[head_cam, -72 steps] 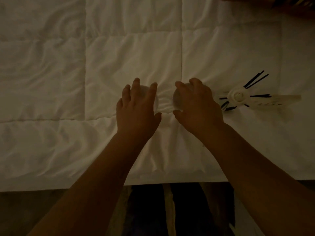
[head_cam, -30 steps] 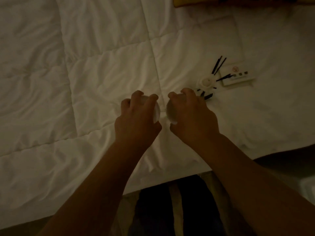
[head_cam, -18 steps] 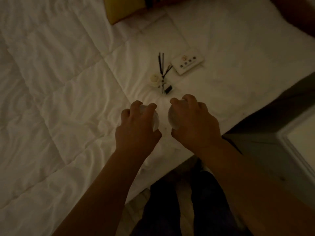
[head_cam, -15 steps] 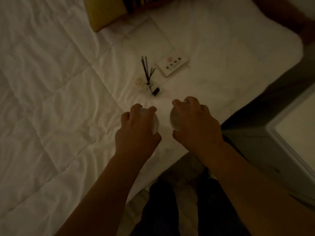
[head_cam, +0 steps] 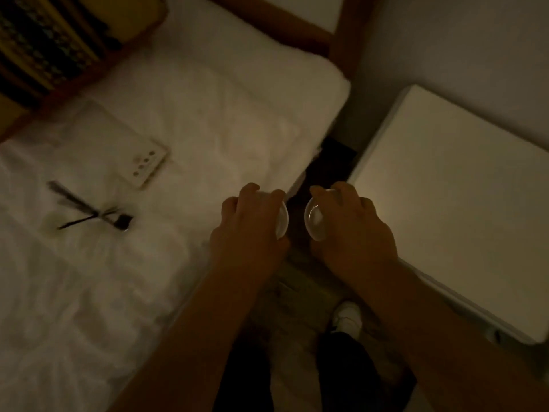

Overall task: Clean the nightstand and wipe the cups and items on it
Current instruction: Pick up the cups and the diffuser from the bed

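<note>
Looking down in dim light, we note a white quilt point(head_cam: 184, 120) covering the bed across the left half of the view. At the far left top corner sits a dark patterned cushion point(head_cam: 44, 46) with a yellow edge. Below it on the quilt lies a small white card point(head_cam: 147, 166) with a row of dots on it. Nearer the left edge lies a bundle of thin dark sticks point(head_cam: 80, 214), blurred, with a small dark piece at one end; we cannot tell more about it.

Moving toward the middle, our left hand point(head_cam: 249, 230) is curled over a clear glass cup point(head_cam: 282, 221), gripping it from above at the edge of the bed. Only the rim of this cup shows past the fingers.

Just beside it, apart by a narrow dark gap, our right hand point(head_cam: 353, 230) grips a second clear cup point(head_cam: 315, 218) the same way, its open mouth tilted toward the other cup. This hand is over the gap between bed and nightstand, close to the nightstand's near-left corner.

Below the hands we see dark trousers and a pale shoe point(head_cam: 346, 318) on the floor.

To the right stands the nightstand point(head_cam: 451, 209), its flat pale top lit softly. Behind it rises a plain wall point(head_cam: 460, 49).
</note>
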`<state>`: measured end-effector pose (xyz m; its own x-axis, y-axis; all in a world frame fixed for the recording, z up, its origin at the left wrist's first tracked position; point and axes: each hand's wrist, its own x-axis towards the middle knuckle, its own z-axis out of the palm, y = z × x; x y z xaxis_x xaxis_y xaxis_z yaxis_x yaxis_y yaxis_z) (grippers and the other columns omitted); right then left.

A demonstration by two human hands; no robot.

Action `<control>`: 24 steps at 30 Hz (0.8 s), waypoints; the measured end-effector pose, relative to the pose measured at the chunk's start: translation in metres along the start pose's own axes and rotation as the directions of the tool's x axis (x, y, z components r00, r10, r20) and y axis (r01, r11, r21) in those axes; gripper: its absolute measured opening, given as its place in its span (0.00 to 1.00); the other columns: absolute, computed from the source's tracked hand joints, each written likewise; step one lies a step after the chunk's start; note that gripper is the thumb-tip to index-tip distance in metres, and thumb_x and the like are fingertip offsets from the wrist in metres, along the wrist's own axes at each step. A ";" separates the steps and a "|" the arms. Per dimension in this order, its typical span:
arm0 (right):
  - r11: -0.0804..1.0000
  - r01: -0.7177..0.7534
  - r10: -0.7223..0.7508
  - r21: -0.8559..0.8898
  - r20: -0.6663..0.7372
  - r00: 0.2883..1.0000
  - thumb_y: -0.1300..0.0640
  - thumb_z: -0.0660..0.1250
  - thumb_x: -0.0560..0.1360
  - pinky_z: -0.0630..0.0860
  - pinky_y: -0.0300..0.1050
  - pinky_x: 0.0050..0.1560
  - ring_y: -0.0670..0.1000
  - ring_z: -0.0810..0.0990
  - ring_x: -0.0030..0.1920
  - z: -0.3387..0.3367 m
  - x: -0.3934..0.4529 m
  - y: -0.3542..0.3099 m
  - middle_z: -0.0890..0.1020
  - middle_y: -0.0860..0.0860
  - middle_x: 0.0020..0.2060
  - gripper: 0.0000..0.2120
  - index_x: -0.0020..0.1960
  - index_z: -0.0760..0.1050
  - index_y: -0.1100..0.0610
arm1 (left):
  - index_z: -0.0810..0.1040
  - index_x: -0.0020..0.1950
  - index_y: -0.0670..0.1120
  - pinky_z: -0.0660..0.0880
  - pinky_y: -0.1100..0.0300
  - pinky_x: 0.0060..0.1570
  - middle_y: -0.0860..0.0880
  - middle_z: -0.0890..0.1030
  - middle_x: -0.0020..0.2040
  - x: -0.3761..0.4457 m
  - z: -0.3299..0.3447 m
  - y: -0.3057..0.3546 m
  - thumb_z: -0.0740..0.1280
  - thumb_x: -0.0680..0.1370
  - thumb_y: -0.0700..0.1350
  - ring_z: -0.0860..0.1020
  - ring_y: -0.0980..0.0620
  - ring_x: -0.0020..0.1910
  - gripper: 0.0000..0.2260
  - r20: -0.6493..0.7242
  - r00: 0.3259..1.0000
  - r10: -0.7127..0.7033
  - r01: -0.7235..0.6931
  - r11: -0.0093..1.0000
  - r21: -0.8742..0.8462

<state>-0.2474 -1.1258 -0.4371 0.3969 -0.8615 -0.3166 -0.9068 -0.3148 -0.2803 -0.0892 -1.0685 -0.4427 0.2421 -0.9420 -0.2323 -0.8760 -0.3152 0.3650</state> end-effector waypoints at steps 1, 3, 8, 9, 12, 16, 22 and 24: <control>1.000 -0.018 0.018 0.011 -0.011 1.000 0.49 0.76 0.65 0.75 0.52 0.48 0.58 0.68 0.62 -0.008 0.000 0.022 0.60 0.49 0.68 0.41 0.71 0.56 0.43 | 0.61 0.67 0.62 0.71 0.50 0.42 0.53 0.60 0.70 0.010 0.007 0.022 0.74 0.68 0.53 0.63 0.45 0.66 0.32 -0.001 1.000 0.029 -0.029 1.000 0.004; 0.998 -0.048 0.049 0.042 -0.034 0.998 0.49 0.76 0.65 0.75 0.52 0.46 0.58 0.68 0.62 -0.022 0.001 0.066 0.61 0.50 0.68 0.42 0.72 0.56 0.43 | 0.61 0.68 0.60 0.70 0.53 0.44 0.52 0.61 0.71 0.030 0.020 0.063 0.73 0.68 0.53 0.64 0.45 0.66 0.32 -0.001 0.996 0.090 -0.089 0.996 0.020; 0.985 -0.163 0.167 0.051 -0.088 0.982 0.48 0.76 0.64 0.74 0.50 0.43 0.59 0.69 0.62 -0.048 0.011 0.161 0.63 0.51 0.69 0.44 0.72 0.55 0.43 | 0.63 0.71 0.59 0.74 0.45 0.54 0.50 0.61 0.73 0.076 0.049 0.154 0.73 0.69 0.55 0.63 0.44 0.68 0.33 0.034 0.984 0.177 -0.178 0.982 0.054; 0.981 -0.187 0.192 0.055 -0.099 0.976 0.47 0.76 0.64 0.73 0.49 0.43 0.58 0.69 0.62 -0.051 0.014 0.177 0.63 0.50 0.69 0.44 0.71 0.54 0.42 | 0.62 0.71 0.59 0.73 0.45 0.55 0.49 0.61 0.73 0.084 0.054 0.168 0.73 0.70 0.55 0.63 0.43 0.69 0.33 0.039 0.982 0.185 -0.188 0.980 0.063; 0.968 -0.237 0.247 0.080 -0.133 0.960 0.46 0.76 0.64 0.75 0.51 0.45 0.59 0.70 0.63 -0.058 0.022 0.221 0.63 0.51 0.69 0.44 0.71 0.54 0.42 | 0.62 0.72 0.58 0.73 0.43 0.58 0.48 0.62 0.73 0.111 0.070 0.208 0.73 0.71 0.54 0.63 0.42 0.69 0.32 0.070 0.963 0.259 -0.263 0.964 0.049; 0.942 -0.310 0.327 0.128 -0.140 0.935 0.45 0.76 0.65 0.76 0.54 0.49 0.61 0.70 0.64 -0.062 0.041 0.259 0.63 0.53 0.70 0.44 0.73 0.55 0.45 | 0.62 0.72 0.56 0.72 0.45 0.60 0.46 0.63 0.72 0.150 0.086 0.248 0.72 0.71 0.54 0.65 0.41 0.68 0.33 0.105 0.923 0.371 -0.383 0.913 0.140; 0.904 -0.381 0.413 0.192 -0.171 0.894 0.45 0.76 0.65 0.76 0.57 0.52 0.61 0.70 0.64 -0.066 0.070 0.281 0.64 0.54 0.70 0.43 0.72 0.57 0.47 | 0.62 0.72 0.57 0.72 0.44 0.58 0.46 0.62 0.73 0.193 0.101 0.280 0.73 0.71 0.54 0.64 0.39 0.68 0.33 0.154 0.903 0.402 -0.427 0.879 0.213; 0.891 -0.404 0.443 0.208 -0.195 0.875 0.45 0.76 0.65 0.76 0.56 0.50 0.61 0.71 0.63 -0.066 0.081 0.287 0.65 0.53 0.69 0.42 0.72 0.57 0.47 | 0.62 0.72 0.57 0.72 0.43 0.57 0.46 0.61 0.73 0.208 0.105 0.284 0.73 0.71 0.54 0.63 0.40 0.69 0.32 0.169 0.893 0.417 -0.447 0.867 0.220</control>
<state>-0.4847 -1.3125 -0.4834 -0.0817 -0.9710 -0.2246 -0.9388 0.1507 -0.3098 -0.3316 -1.3422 -0.4823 -0.2196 -0.9533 -0.2074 -0.9597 0.1729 0.2215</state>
